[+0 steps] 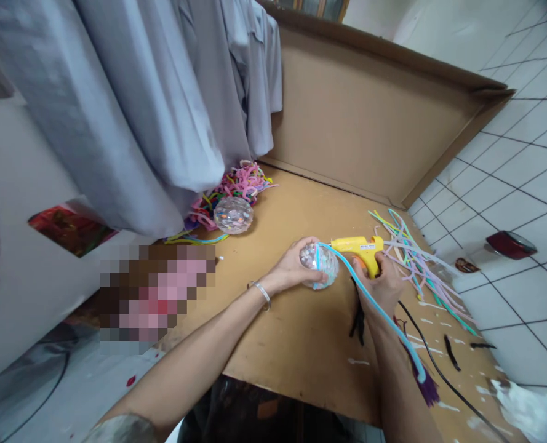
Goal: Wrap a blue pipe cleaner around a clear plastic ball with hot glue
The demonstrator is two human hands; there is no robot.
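Note:
My left hand [298, 266] is closed around a clear, faceted ball [331, 269] with coloured bits showing in it. A light blue pipe cleaner [370, 296] lies against the ball's top and side, and its long loose end runs down over my right forearm. In my right hand [380, 282] is a yellow hot glue gun [354, 247], gripped by its handle. The nozzle points left and meets the ball near the blue pipe cleaner; whether it touches is too small to tell. A pale glue stick [407, 250] sticks out of the gun's back.
A second clear ball [233, 215] sits by a heap of pink and mixed pipe cleaners [243, 181]. More pastel pipe cleaners [405, 255] lie at right. A black cord [432, 360], glue drips and purple fringe [426, 389] are on the cardboard [273, 344]. Grey cloth [162, 111] hangs at left.

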